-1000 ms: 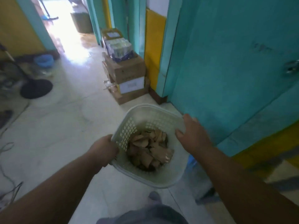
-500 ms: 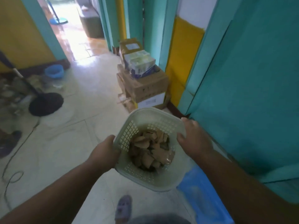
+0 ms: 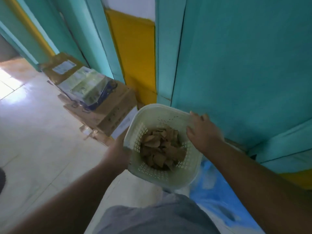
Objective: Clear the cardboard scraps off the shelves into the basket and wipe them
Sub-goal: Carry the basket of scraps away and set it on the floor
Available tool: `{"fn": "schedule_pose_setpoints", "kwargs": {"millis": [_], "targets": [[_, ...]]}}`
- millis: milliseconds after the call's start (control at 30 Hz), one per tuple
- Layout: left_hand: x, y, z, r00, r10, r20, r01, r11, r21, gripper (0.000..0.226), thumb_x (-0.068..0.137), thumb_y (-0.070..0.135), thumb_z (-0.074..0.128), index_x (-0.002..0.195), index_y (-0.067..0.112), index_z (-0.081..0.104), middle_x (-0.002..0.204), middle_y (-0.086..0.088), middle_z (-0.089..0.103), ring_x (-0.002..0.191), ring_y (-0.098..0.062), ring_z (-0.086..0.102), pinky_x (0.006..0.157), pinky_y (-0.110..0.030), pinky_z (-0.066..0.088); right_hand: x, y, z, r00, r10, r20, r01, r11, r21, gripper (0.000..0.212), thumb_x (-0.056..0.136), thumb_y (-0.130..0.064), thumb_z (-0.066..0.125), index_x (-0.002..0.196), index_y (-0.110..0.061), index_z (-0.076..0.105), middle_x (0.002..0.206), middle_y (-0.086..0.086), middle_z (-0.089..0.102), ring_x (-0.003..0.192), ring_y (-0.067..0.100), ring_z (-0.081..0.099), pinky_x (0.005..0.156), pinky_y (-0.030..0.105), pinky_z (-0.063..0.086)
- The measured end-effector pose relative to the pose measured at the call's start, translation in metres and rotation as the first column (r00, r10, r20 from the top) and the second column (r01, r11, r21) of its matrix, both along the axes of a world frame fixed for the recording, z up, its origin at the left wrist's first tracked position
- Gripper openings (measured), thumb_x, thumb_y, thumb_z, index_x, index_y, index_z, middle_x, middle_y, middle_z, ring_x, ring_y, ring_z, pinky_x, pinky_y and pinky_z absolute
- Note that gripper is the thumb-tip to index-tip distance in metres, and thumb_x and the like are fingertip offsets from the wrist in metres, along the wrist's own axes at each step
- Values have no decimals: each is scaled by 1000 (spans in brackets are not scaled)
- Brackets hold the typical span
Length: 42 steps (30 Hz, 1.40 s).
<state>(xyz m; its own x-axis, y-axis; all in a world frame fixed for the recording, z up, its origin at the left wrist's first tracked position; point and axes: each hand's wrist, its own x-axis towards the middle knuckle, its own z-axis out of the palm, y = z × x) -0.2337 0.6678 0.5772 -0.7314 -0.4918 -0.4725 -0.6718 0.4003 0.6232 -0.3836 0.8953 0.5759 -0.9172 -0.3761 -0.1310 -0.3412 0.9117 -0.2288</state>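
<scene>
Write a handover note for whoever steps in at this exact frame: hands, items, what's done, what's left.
Left hand: gripping the basket's left rim.
Right hand: gripping its right rim.
Basket: carried off the floor, beside stacked boxes along a teal wall.
Cardboard scraps: piled inside the basket.
Done: scraps are in the basket.
Left: no shelves or cloth in view, so I cannot tell whether more scraps remain or whether the wiping is done.

white labels on the stacked cardboard boxes are too blurred to read.
</scene>
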Motion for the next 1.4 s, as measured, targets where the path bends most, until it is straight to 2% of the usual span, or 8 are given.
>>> {"fn": "schedule_pose_setpoints", "kwargs": {"millis": [133,300,433,633,800,1000,1300,1400], "targets": [[-56,-60,-17,989,-131,72,134,990,-36,30,90,15,50,119,21,49,98,-5,62,86,-26,66,69,-45,61,-35,-42,-5,998,-56,1,56,998,30,63,95,-39,46,151,-21,22,127,14,42,92,35,59,69,35,41],[-118,-110,-68,934,-334,122,335,942,13,38,93,1,46,127,18,43,92,-4,56,69,-19,59,39,-22,44,-63,-87,-44,982,-188,-23,189,976,107,60,96,-37,45,146,-16,22,128,17,42,95,35,59,65,34,39],[-162,-157,-130,863,-460,209,459,887,57,25,93,7,48,116,15,45,95,-10,61,78,-28,67,59,-44,61,-66,-125,-104,941,-329,81,311,933,180,70,95,-39,48,148,-14,11,136,18,36,107,32,54,75,38,50],[-195,-187,-266,782,-554,284,549,829,104,19,88,12,57,106,16,51,86,-6,66,72,-22,69,54,-40,59,-69,-163,-245,895,-421,144,386,896,219,85,91,-43,54,152,-14,2,140,17,33,113,31,47,83,38,45],[-180,-189,-409,794,-479,375,464,875,137,28,84,21,54,110,22,44,96,-5,61,84,-25,65,70,-45,60,-64,-178,-405,877,-428,221,390,900,194,91,87,-40,61,152,-15,3,137,18,37,114,32,47,88,41,46],[-166,-193,-556,795,-448,409,433,891,135,30,93,2,53,114,20,41,93,-5,58,75,-21,65,43,-24,52,-49,-190,-558,847,-457,272,411,887,209,107,77,-53,70,151,-18,1,132,13,38,113,31,46,90,44,46],[-163,-198,-613,798,-393,457,351,920,177,42,86,-4,58,115,21,41,95,-9,62,79,-25,68,56,-43,62,-68,-197,-603,891,-410,197,367,904,219,91,85,-42,58,153,-14,4,140,14,34,121,34,41,98,45,40],[-171,-193,-583,729,-500,467,564,826,3,47,89,13,63,129,14,37,114,-9,54,98,-26,61,79,-40,59,-68,-195,-576,871,-427,244,380,899,217,81,85,-36,61,149,-16,16,139,14,36,122,33,41,99,43,39]]}}
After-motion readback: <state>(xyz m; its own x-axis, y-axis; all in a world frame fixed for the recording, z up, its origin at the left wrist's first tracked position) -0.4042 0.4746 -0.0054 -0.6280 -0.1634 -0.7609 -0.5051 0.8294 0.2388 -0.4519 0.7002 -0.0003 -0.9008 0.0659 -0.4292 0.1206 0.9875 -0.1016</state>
